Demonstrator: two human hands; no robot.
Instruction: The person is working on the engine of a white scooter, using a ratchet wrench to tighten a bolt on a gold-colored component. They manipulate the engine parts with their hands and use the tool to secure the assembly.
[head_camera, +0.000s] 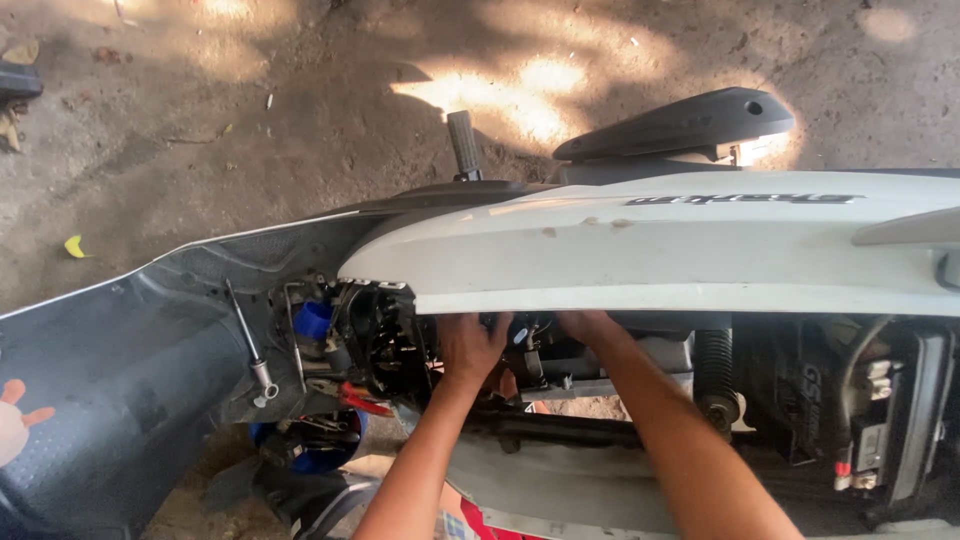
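While I reach under the white body panel, both hands, left and right, touch the engine parts; fingers hidden, grip unclear.

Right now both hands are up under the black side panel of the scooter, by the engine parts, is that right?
Not quite. In the head view the left hand and right hand do reach under the side panel by the engine parts, but that panel is white, not black.
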